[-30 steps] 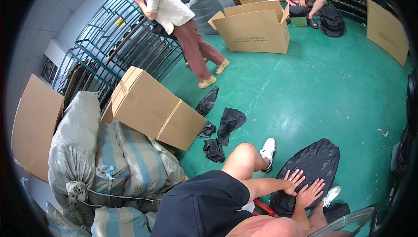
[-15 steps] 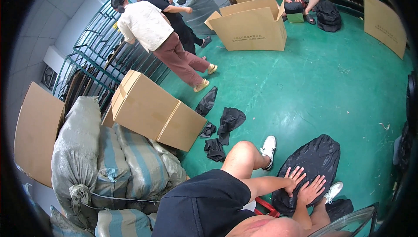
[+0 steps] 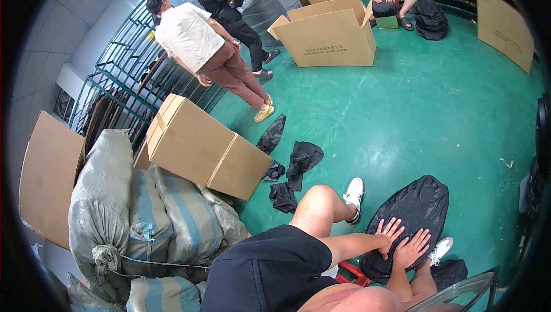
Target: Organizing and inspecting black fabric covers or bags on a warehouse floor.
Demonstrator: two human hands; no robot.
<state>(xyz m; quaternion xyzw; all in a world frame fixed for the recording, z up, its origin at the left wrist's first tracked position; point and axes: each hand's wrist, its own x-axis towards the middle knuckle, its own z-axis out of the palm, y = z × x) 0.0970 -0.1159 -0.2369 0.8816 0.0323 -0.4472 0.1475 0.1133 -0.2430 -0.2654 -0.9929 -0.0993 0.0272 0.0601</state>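
A bulging black cloth-like bag point(image 3: 414, 206) with a wrinkled surface rests in front of me between my legs. My left hand point(image 3: 390, 236) lies flat on it, fingers spread. Just beside, my right hand point(image 3: 411, 249) also presses flat on the bag with its fingers apart. Neither hand grips anything. Under the bag's near edge, part of a red frame point(image 3: 357, 275) shows. More black fabric point(image 3: 449, 275) lies by my right shoe; its shape is partly hidden.
Several crumpled black cloth pieces point(image 3: 303, 160) lie on the green floor. Left of me, a tilted carton point(image 3: 198, 145) leans over stuffed woven sacks point(image 3: 106, 197). An open carton point(image 3: 327, 36) stands ahead. Two people stand near green racks point(image 3: 123, 68); another sits beside a black backpack point(image 3: 430, 18).
My hands stay in nearly the same place on the bag. The person in white has turned and stepped slightly; the person in black now reaches an arm onto the grey wrapped bundle.
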